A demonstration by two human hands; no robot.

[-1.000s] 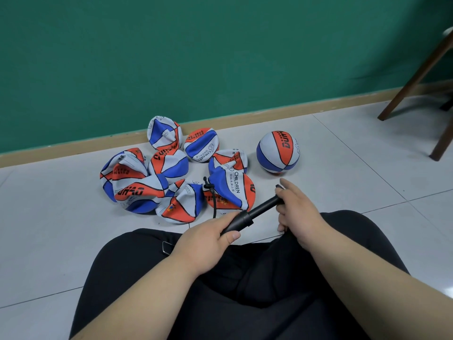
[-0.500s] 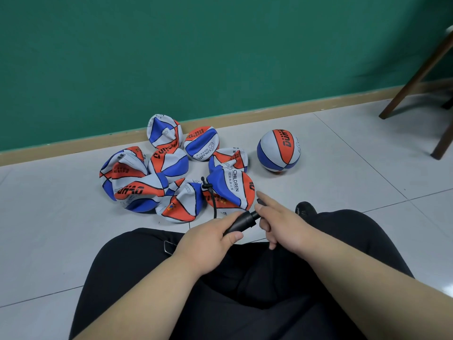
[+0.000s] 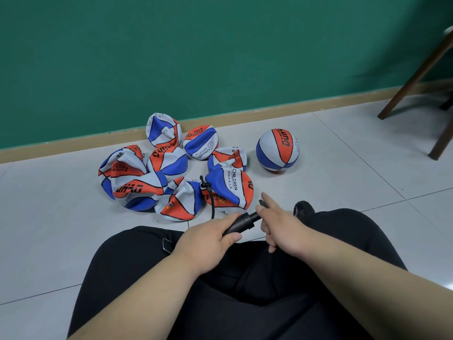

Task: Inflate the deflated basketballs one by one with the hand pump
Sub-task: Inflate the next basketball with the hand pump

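Above the lap — hand pump [image 3: 241, 223] gripped by both hands.
Left hand [image 3: 210, 238] wraps the barrel, right hand [image 3: 282, 227] curls on the handle — hose [image 3: 212, 204] runs to the nearest deflated basketball [image 3: 230, 190].

We note a heap of deflated basketballs [image 3: 169, 168], panels red, white and blue, crumpled and folded over one another. It lies on the floor [image 3: 49, 217] close to its far edge. One round basketball [image 3: 278, 150] in the same colours stands alone to the right of the heap, not touching it. Nearest us, a flattened ball [image 3: 230, 190] marked CHILDREN; the black hose [image 3: 212, 204] of the hand pump [image 3: 241, 223] runs up to it. Pump black, tilted, off the floor: our left hand [image 3: 208, 239] grips the barrel, our right hand [image 3: 282, 229] the handle end.
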